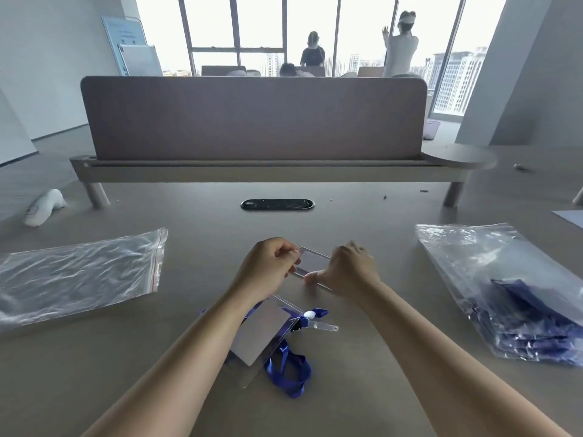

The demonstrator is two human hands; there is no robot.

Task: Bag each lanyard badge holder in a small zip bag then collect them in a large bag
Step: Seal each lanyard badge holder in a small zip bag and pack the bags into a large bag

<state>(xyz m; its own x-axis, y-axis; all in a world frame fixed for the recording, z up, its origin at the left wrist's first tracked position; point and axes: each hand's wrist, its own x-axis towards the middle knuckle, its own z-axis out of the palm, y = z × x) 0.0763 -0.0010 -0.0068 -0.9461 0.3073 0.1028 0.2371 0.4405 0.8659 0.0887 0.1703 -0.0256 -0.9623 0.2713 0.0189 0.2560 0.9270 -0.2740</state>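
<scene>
The left hand [268,264] and right hand [350,269] each pinch an end of the flimsy, probably slippery small bag [315,261], while the light, stiff-looking badge holder [262,332], best gripped by its edges, lies on the bench [378,357] below.

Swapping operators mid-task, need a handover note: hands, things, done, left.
Left hand and right hand both pinch the small zip bag, one at each end.
Badge holder with blue lanyard lies unbagged on the table under the left forearm.
Large zip bag lies flat at left; clear bag at right holds blue items.
Done: unclear. Left: bag this holder, seal, collect.
</scene>
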